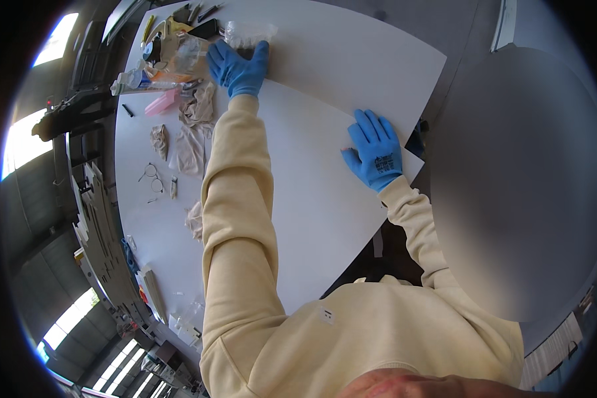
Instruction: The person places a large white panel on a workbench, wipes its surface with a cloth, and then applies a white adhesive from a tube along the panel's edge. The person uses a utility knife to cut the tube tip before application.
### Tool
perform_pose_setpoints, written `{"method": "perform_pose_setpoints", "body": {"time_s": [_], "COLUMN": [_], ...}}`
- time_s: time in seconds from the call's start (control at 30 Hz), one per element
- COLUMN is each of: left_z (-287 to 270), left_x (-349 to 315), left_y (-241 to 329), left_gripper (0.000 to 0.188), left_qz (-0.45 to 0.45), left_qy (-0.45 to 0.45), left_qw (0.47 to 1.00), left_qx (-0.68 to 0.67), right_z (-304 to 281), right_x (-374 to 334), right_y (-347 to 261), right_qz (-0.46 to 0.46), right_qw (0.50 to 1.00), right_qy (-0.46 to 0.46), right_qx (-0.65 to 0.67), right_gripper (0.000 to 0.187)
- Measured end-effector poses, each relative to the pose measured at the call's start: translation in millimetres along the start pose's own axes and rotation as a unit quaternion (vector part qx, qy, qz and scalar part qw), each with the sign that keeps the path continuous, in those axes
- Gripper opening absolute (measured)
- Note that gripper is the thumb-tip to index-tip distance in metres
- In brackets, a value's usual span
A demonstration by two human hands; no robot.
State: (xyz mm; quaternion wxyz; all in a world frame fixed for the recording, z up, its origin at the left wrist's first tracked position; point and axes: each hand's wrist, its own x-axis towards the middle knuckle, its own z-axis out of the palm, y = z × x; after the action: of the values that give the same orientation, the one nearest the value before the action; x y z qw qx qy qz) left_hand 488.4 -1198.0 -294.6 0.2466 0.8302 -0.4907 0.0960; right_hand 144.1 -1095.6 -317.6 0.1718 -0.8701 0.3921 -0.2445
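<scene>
- Board: the white board (312, 199) lies flat on the white table (371, 46); its far edge runs between my hands, and its right corner appears to jut past the table.
- Left hand (237, 71): arm stretched long, at the board's far edge, close beside a clear plastic bag (245, 32). Thumb well apart from fingers, no clamp seen. Contact beneath is hidden; cannot tell whether the fingertips bear on board, table or bag.
- Right hand (377, 156): palm down across the far edge near that corner, fingers slightly spread, thumb out sideways, nothing gripped.
- Judgement: looks like steadying or squaring the board. Broad, even pressure from flat palms should serve better than fingertips.
- Caution: weight on the jutting corner could tip the board; keep right-hand pressure over the table.
- Clearance: beige cloths (196, 106) and eyeglasses (155, 185) lie left of my left sleeve (239, 205); short, straight slides only.
</scene>
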Motion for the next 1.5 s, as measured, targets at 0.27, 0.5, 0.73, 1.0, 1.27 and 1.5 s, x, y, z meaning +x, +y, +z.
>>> {"method": "perform_pose_setpoints", "body": {"time_s": [0.27, 0.5, 0.73, 1.0, 1.27, 1.5], "left_z": [46, 7, -83, -120, -95, -66], "left_x": [38, 7, -39, -16, -12, -60], "left_y": [-33, -57, -130, -244, -305, -142], "left_gripper": [0.04, 0.017, 0.015, 0.015, 0.041, 0.083], "left_qz": [0.036, -0.003, -0.11, 0.014, -0.038, -0.069], "left_qy": [0.108, 0.238, 0.313, 0.344, 0.149, 0.067], "left_qw": [0.992, 0.953, 0.868, 0.937, 0.983, 0.995], "left_qx": [0.054, -0.189, -0.368, 0.065, 0.096, 0.027], "right_z": [-1, 2, 5, 6, 10, -1], "right_x": [12, 13, 11, 11, 14, 6], "right_y": [-14, -14, -12, -12, -19, -3], "right_qz": [-0.007, -0.012, -0.006, -0.01, -0.013, 0.022], "right_qw": [1.0, 1.0, 1.0, 0.999, 1.0, 0.999], "right_qy": [0.001, -0.002, -0.016, -0.03, -0.02, -0.024], "right_qx": [-0.009, -0.023, -0.022, -0.039, -0.014, -0.014], "right_gripper": [0.036, 0.037, 0.038, 0.038, 0.038, 0.04]}}
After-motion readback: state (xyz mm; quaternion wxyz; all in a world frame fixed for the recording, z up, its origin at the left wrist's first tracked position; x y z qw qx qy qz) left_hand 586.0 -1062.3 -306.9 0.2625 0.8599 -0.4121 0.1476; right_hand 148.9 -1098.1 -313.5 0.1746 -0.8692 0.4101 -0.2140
